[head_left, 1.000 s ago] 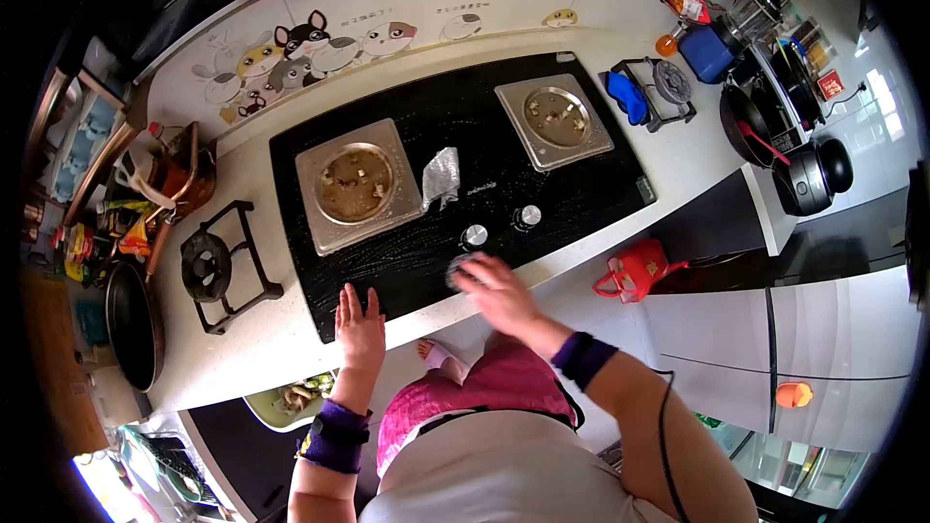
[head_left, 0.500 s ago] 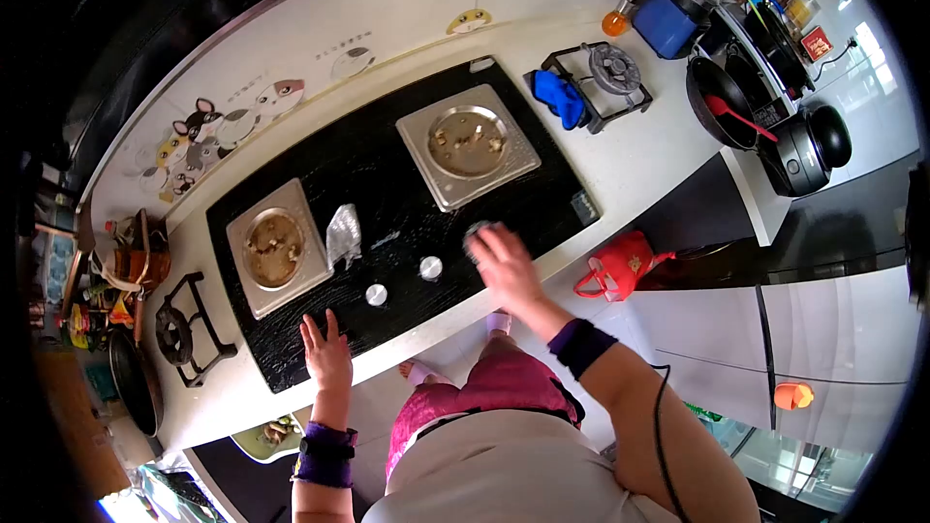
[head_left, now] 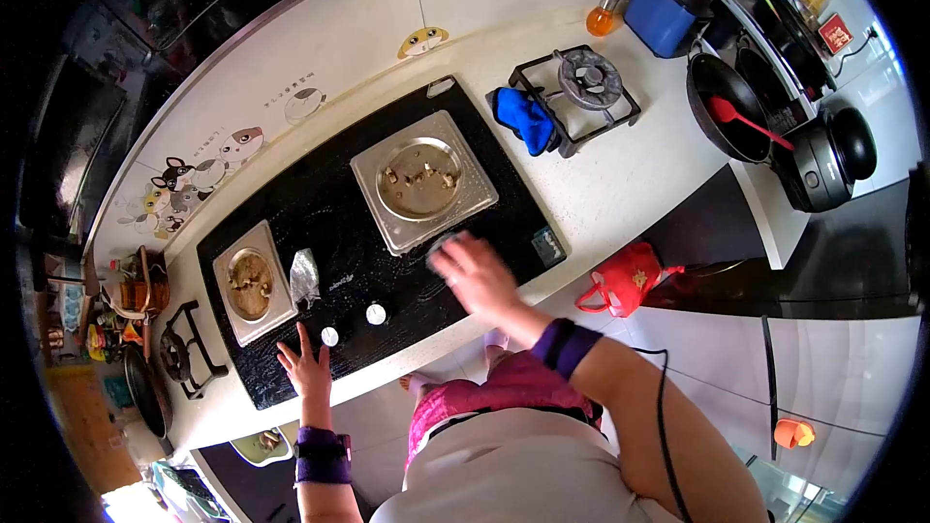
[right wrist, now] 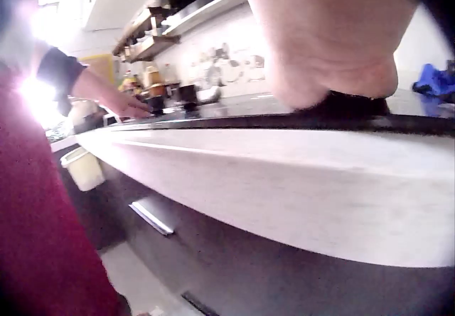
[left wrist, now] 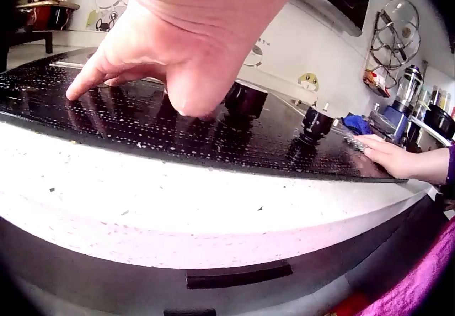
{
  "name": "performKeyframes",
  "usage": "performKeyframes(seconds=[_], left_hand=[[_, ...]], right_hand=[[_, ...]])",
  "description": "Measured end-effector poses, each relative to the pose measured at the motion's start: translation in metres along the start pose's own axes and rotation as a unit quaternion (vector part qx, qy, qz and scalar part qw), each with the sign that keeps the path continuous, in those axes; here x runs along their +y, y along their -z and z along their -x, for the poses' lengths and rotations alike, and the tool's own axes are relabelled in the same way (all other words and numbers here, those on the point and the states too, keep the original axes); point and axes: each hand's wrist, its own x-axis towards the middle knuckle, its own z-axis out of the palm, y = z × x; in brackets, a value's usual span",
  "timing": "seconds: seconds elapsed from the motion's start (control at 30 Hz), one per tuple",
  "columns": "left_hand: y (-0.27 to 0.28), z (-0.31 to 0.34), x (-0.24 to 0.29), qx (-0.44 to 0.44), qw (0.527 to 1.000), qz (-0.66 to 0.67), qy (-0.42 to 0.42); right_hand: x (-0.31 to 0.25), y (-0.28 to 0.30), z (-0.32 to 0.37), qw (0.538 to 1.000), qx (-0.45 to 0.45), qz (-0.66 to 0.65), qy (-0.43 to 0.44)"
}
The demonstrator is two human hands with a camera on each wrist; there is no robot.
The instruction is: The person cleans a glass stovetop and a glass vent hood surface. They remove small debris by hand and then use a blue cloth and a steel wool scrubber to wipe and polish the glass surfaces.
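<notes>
My right hand (head_left: pixel 477 276) grips a steel wool scrubber (left wrist: pixel 354 142) and holds it against the wet black cooktop (head_left: pixel 417 300), just in front of the right burner tray (head_left: pixel 373 203). Blur softens the scrubber in the head view. Fingers spread, my left hand (head_left: pixel 308 375) rests at the cooktop's front left, beside a silver knob (head_left: pixel 330 336). A second knob (head_left: pixel 376 314) stands to its right. Murky water with bits of food lies in the wells of both the right tray and the left burner tray (head_left: pixel 275 315). A crumpled silvery piece (head_left: pixel 304 276) lies beside the left tray.
Right of the cooktop, a blue cloth (head_left: pixel 524 120) lies against a removed pan support (head_left: pixel 620 116). Another support (head_left: pixel 199 353) stands left. A wok (head_left: pixel 712 126) and a blue blender (head_left: pixel 664 15) fill the right end. A red bag (head_left: pixel 625 281) is below the counter.
The head view has swung rightward. My right hand has moved the scrubber from the front by the knobs to the right tray's front edge. My left hand stays at the cooktop's front left, fingers spread wider.
</notes>
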Motion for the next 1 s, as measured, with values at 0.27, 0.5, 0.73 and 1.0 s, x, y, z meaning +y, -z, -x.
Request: performKeyframes(seconds=[0.27, 0.5, 0.73, 1.0], left_hand=[[-0.013, 0.033, 0.037, 0.027, 1.0, -0.013, 0.007], [0.006, 0.078, 0.09, -0.001, 0.994, 0.08, -0.077], [0.008, 0.113, 0.169, -0.021, 0.964, -0.002, -0.266], [0.042, 0.083, 0.233, 0.019, 0.909, 0.047, -0.415]], right_hand=[[-0.005, -0.003, -0.003, 0.999, 0.025, 0.013, -0.028], [0.027, 0.009, 0.013, 0.998, -0.035, -0.047, 0.014], [0.041, 0.015, -0.005, 0.995, 0.019, 0.045, -0.084], [0.045, 0.028, 0.015, 0.997, -0.021, -0.071, 0.038]])
